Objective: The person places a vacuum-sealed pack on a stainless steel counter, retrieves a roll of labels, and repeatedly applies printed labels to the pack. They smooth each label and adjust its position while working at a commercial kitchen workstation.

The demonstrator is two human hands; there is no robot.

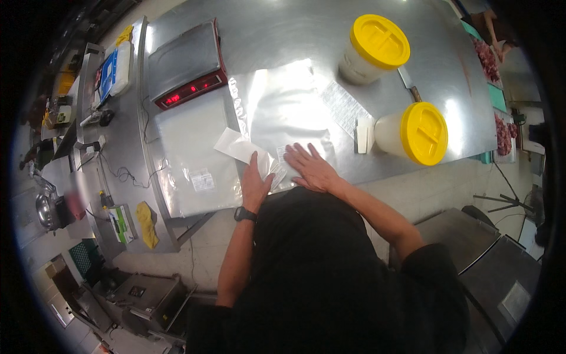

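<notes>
My left hand point(254, 188), with a dark watch at its wrist, holds a strip of white label backing paper point(239, 146) with printed labels near its lower end. My right hand point(315, 171) lies spread on a clear plastic bag point(283, 115). Its fingertips touch or nearly touch a small printed label point(281, 153) on that bag. To the left lies a stack of clear plastic bags point(194, 137); the top one bears a printed label point(202, 179).
Beyond the bags stands a red-framed digital scale point(185, 62). Two tubs with yellow lids point(381, 42) point(424, 132), a knife point(406, 79), a printed sheet point(345, 106) and white slips point(365, 135) occupy the steel table point(283, 31). Trays of raw meat point(504, 132) and another person's hand point(499, 51) are far right.
</notes>
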